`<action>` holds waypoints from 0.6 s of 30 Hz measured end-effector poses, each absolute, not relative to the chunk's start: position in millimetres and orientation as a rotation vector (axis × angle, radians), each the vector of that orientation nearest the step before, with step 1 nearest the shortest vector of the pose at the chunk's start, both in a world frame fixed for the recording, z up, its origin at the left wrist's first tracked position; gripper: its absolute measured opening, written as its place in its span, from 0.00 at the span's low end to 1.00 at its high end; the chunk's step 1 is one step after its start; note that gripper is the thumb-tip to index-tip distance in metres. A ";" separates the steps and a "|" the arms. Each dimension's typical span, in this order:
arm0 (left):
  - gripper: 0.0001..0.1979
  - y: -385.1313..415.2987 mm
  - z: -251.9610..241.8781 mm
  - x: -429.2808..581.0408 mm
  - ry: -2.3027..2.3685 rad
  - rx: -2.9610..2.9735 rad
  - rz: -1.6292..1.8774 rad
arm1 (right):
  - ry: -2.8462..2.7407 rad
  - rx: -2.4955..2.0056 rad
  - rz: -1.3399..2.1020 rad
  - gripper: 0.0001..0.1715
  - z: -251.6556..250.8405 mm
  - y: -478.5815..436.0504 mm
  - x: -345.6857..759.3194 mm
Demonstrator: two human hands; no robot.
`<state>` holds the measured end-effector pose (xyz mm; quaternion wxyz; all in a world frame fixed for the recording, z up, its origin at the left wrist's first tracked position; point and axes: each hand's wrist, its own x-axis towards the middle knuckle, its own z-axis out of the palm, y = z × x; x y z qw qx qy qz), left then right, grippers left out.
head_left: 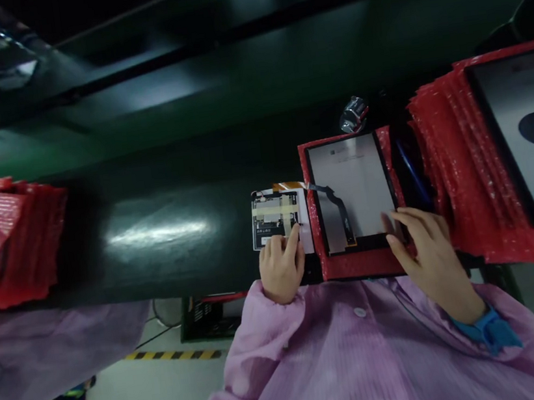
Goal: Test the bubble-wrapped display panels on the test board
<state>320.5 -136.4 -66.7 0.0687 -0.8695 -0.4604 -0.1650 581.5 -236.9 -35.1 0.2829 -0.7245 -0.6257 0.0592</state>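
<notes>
A flat display panel (358,181) with a dark border lies on red bubble wrap (354,266) in front of me. Its black and orange flex cable (336,201) runs left to a small circuit board (272,216) with pale tape, set on a white base. My left hand (282,269) rests at the board's lower edge, index finger stretched onto its lower right corner, the other fingers loosely bent. Over the panel's lower right corner is my right hand (426,251), fingers apart and nothing gripped; a blue band circles its wrist.
To the right, a stack of red bubble-wrap pouches (460,174) carries another panel (511,148). More red pouches (31,244) sit at the left. Crumpled silver foil (354,114) lies behind the panel. A co-worker's sleeve (61,352) reaches in from the left.
</notes>
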 end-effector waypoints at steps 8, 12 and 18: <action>0.17 -138.1 -64.6 327.0 -1.348 -2.591 -0.525 | -1.654 -1.929 0.123 0.22 -50.1 -242.3 584.1; 0.19 -136.1 -64.2 328.3 -1.401 -2.645 -0.431 | -1.661 -1.900 0.145 0.25 -50.9 -239.8 587.3; 0.20 -136.6 -59.4 327.7 -1.569 -2.764 -0.416 | -1.588 -1.921 0.218 0.29 -48.5 -236.7 586.0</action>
